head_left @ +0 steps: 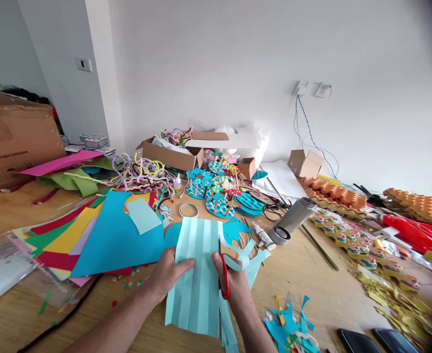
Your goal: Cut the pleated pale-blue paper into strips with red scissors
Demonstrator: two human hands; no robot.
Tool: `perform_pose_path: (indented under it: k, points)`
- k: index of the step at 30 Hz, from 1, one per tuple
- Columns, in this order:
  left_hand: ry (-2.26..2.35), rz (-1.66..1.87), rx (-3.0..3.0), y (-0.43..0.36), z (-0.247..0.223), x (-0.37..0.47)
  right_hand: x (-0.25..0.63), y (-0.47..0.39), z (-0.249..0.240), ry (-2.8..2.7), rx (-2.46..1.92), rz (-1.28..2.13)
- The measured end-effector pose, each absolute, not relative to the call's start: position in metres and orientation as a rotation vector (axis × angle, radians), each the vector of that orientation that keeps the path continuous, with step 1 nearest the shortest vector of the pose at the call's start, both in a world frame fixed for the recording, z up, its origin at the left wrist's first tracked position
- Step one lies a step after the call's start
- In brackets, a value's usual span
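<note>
A light aqua sheet of paper with lengthwise folds is held up over the table. My left hand grips its left edge, thumb on top. My right hand is closed on red-handled scissors, its thumb also touching the sheet's right side. The scissor blades point away from me along the right edge. A curling aqua strip stands beside the blades. Further cut strips hang or lie below and to the right of my right hand.
Coloured paper sheets are stacked at left. Blue scraps and two phones lie at front right. Behind are a glue bottle, a metal flask, a tape ring and blue paper crafts. Egg trays stand at right.
</note>
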State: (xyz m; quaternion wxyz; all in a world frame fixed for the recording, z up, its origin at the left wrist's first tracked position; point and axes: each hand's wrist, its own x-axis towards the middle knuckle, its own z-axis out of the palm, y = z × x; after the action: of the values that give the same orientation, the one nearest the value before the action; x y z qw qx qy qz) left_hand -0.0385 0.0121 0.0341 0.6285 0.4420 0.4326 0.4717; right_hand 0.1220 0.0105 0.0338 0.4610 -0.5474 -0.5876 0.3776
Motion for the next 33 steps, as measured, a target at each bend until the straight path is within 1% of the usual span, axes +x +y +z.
perform_pose_path:
  k: [5,11,25,33]
  points:
    - [0.974,1.079,1.046,0.0111,0.0352,-0.0382,0.1199,0.0094,0.0422,-1.444,-1.298,0.709]
    - [0.956,1.079,1.048,0.0115,0.0331,-0.0375,0.1194,0.0099,0.0352,-1.365,-1.389,0.939]
    - [0.943,1.062,0.999,0.0104,0.0341,-0.0366,0.1123,0.0073,0.0398,-1.271,-1.291,0.880]
    - [0.976,1.075,0.992,0.0094,0.0372,-0.0351,0.1198,0.0091,0.0369,-1.357,-1.304,0.912]
